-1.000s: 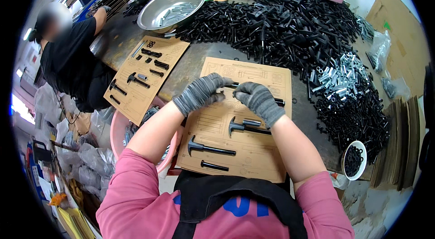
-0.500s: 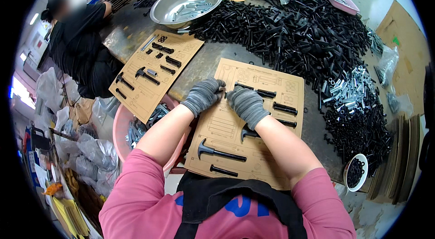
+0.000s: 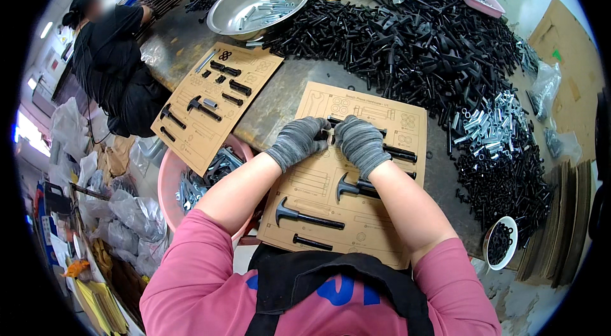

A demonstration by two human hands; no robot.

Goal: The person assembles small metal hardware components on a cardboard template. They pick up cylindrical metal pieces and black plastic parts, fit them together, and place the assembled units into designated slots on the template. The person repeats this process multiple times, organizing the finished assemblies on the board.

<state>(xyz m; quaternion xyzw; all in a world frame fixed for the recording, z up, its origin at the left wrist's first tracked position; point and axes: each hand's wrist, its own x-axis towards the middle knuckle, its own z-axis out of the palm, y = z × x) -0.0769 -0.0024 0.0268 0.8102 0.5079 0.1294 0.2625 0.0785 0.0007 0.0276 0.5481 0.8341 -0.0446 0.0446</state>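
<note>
Both hands wear grey knit gloves and hover over the upper middle of a printed cardboard sheet [image 3: 312,183]. My left hand [image 3: 297,143] is closed, fingertips pinched toward the right hand. Facing it, my right hand [image 3: 361,145] is also closed. Whatever small piece lies between the fingertips is mostly hidden. On the sheet, a black bolt [image 3: 401,153] lies beside the right hand, with another partly covered behind its fingers. Two black hammer-shaped parts lie lower down, one [image 3: 309,216] in full view and one [image 3: 347,189] partly under my right forearm. A short black bolt [image 3: 312,242] rests near the front edge.
A second cardboard sheet [image 3: 203,139] with black parts lies left, above a pink basin [image 3: 167,177]. A steel bowl [image 3: 219,11], a heap of black bolts [image 3: 407,49], silver sleeves [image 3: 487,123] and a white bowl of black rings [image 3: 489,250] surround the work. Another person [image 3: 114,62] sits left.
Both hands have shifted a little to the right, still closed and facing each other. The right forearm has uncovered more of the upper hammer-shaped part.
</note>
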